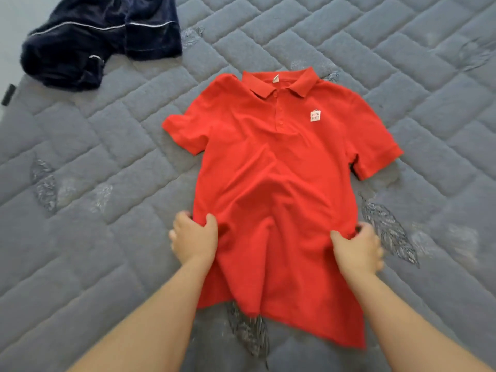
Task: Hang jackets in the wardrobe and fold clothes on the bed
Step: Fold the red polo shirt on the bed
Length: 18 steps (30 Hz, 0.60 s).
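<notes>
Red polo (pixel 273 183), flat, front up

I can't see my right hand (pixel 358 251) fingertips, blurred under the red polo shirt (pixel 279 183); dark garment (pixel 94 38) cut off at top

From my remote seat: a red polo shirt (pixel 276 183) of matt knitted cotton-like cloth, finely textured, with a stiffer ribbed collar (pixel 281 83) and a small smooth printed white logo (pixel 315 115). Beneath it, the bed (pixel 107 237) shows grey quilted fabric, soft and faintly fuzzy, stitched in brick-shaped pads with shinier leaf embroidery. At top left, a dark navy garment (pixel 88 41) looks plush, velvety, edged with pale piping.
</notes>
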### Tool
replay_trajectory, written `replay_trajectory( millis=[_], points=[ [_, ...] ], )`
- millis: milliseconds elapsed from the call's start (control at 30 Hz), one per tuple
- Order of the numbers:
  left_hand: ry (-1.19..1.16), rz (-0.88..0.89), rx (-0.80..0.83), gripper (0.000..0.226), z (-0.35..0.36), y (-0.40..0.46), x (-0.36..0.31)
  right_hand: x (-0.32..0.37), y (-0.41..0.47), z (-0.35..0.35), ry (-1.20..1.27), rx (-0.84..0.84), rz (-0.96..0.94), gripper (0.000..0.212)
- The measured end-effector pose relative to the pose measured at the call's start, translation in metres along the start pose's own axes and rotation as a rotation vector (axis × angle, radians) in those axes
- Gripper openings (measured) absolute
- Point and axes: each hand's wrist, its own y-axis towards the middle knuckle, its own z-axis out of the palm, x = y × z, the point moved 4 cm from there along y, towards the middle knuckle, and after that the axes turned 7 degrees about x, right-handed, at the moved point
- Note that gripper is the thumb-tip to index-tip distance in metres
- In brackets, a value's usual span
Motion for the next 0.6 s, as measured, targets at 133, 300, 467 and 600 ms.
replay_trajectory(
  millis=[133,300,467,600],
  points=[
    [-0.132,-0.090,0.360,0.027,-0.005,-0.039,0.042,-0.004,-0.035,0.004,0.210,0.452,-0.021,0.020],
    [-0.006,0.029,0.373,0.021,-0.050,-0.044,0.065,-0.032,-0.056,-0.017,0.686,0.613,0.090,0.024],
    [0.943,-0.115,0.424,0.047,-0.088,-0.043,0.101,-0.080,-0.054,-0.042,-0.016,0.532,0.124,0.065],
    [0.929,0.195,0.291,0.062,-0.059,-0.059,0.039,-0.073,-0.045,-0.037,-0.010,0.592,0.177,0.081]
  ],
)
